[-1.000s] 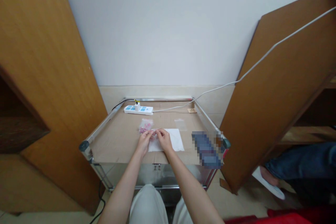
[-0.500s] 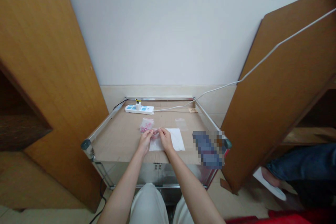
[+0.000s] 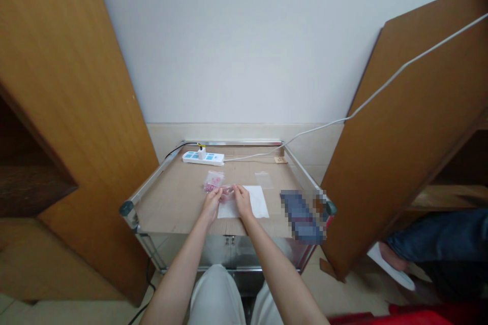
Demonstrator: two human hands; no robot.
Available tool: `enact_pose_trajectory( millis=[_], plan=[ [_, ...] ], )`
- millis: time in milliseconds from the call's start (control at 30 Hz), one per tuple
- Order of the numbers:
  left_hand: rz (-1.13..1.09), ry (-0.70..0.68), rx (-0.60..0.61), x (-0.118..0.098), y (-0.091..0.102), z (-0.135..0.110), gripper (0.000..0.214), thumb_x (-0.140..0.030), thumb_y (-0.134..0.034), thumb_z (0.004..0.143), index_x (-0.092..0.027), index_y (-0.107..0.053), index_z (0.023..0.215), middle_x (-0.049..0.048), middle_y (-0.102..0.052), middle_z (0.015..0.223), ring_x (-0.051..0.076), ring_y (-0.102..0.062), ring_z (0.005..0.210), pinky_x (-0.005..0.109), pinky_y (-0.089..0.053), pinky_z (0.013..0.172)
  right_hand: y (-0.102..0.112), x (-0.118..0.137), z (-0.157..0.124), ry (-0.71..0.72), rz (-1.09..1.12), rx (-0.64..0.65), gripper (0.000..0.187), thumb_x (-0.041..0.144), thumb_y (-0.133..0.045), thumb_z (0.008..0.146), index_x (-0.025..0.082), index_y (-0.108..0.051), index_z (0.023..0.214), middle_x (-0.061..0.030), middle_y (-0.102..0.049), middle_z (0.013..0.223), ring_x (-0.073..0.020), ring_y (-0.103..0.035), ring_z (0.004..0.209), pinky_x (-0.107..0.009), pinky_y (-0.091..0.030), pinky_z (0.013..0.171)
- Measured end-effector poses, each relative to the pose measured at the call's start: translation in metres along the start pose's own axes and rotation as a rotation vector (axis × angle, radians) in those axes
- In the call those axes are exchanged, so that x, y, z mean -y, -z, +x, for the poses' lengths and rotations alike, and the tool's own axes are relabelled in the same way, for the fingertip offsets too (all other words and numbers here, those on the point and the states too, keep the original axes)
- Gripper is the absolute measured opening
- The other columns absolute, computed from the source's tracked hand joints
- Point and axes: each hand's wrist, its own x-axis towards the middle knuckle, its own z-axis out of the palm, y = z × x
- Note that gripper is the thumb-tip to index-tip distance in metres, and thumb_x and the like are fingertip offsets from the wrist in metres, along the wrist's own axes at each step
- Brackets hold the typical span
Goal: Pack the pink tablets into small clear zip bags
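- Grip: left hand (image 3: 211,204) and right hand (image 3: 244,204) both pinch a small clear bag (image 3: 227,190), one at each side, fingertips closed on the film. Pinkish matter shows by it (too small to tell what).
- Bag's place: above the far left part of the white sheet (image 3: 259,203), my landmark throughout. Whether it touches the paper, cannot tell.
- Handling, my judgement: thin film probably slips and clings, so light, even pinches near the edges serve better than a hard squeeze. Keep the bag level and low over the sheet; pale paper should show up anything small that drops.
- Just beyond the sheet's far left corner: a second bag (image 3: 215,180) with pink bits, near the left fingertips. Worth keeping the knuckles off it.
- Just beyond the sheet's far edge: a flat clear packet (image 3: 264,180), contents not visible.
- Right of the sheet, apart: a dark, pixelated item (image 3: 301,216).
- Well beyond the sheet, leftward: a power strip (image 3: 214,159), its white cord (image 3: 324,125) running right, away from both hands.
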Motion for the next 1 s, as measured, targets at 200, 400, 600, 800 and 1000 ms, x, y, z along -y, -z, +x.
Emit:
enact_pose_trajectory(
  millis=[200, 400, 600, 800, 1000],
  plan=[
    [-0.004, 0.012, 0.014, -0.002, 0.003, -0.002, 0.027, -0.034, -0.063, 0.059, -0.011, -0.063, 0.074, 0.0029, -0.060, 0.062, 0.007, -0.049, 0.050, 0.019, -0.034, 0.050, 0.003, 0.001, 0.000, -0.024, 0.030, -0.037, 0.032, 0.035, -0.035, 0.078, 0.016, -0.057, 0.063, -0.0001, -0.056, 0.059, -0.0125, -0.049, 0.057, -0.022, -0.036, 0.056],
    [-0.048, 0.020, -0.036, -0.003, 0.004, -0.001, 0.029, -0.034, -0.064, 0.057, -0.011, -0.060, 0.075, 0.0016, -0.058, 0.060, 0.007, -0.051, 0.049, 0.018, -0.035, 0.047, 0.001, -0.004, 0.001, -0.057, 0.094, -0.033, 0.027, 0.035, -0.037, 0.077, 0.016, -0.055, 0.083, -0.0017, -0.060, 0.067, -0.0119, -0.051, 0.053, -0.023, -0.039, 0.054],
    [-0.094, 0.026, -0.129, -0.005, 0.002, -0.002, 0.031, -0.035, -0.065, 0.054, -0.014, -0.056, 0.075, -0.0014, -0.057, 0.059, 0.006, -0.051, 0.049, 0.018, -0.037, 0.049, -0.001, -0.001, -0.002, -0.033, 0.136, -0.034, 0.015, 0.025, -0.048, 0.069, 0.018, -0.049, 0.081, -0.0011, -0.059, 0.074, -0.0096, -0.051, 0.049, -0.021, -0.041, 0.048],
    [-0.120, 0.012, -0.144, -0.004, 0.004, 0.000, 0.032, -0.033, -0.065, 0.055, -0.013, -0.055, 0.079, 0.0000, -0.057, 0.061, 0.007, -0.053, 0.052, 0.018, -0.038, 0.050, -0.003, 0.000, -0.001, -0.065, 0.169, -0.015, 0.012, 0.024, -0.045, 0.067, 0.016, -0.054, 0.068, -0.0025, -0.061, 0.067, -0.0115, -0.052, 0.053, -0.023, -0.043, 0.051],
    [-0.127, 0.012, -0.151, -0.006, 0.004, -0.001, 0.031, -0.033, -0.061, 0.059, -0.012, -0.055, 0.080, 0.0011, -0.058, 0.060, 0.007, -0.052, 0.051, 0.019, -0.037, 0.050, 0.007, -0.012, 0.023, -0.202, 0.364, -0.292, 0.018, 0.029, -0.045, 0.065, 0.015, -0.054, 0.071, -0.0016, -0.060, 0.065, -0.0118, -0.053, 0.053, -0.023, -0.042, 0.047]
  ],
)
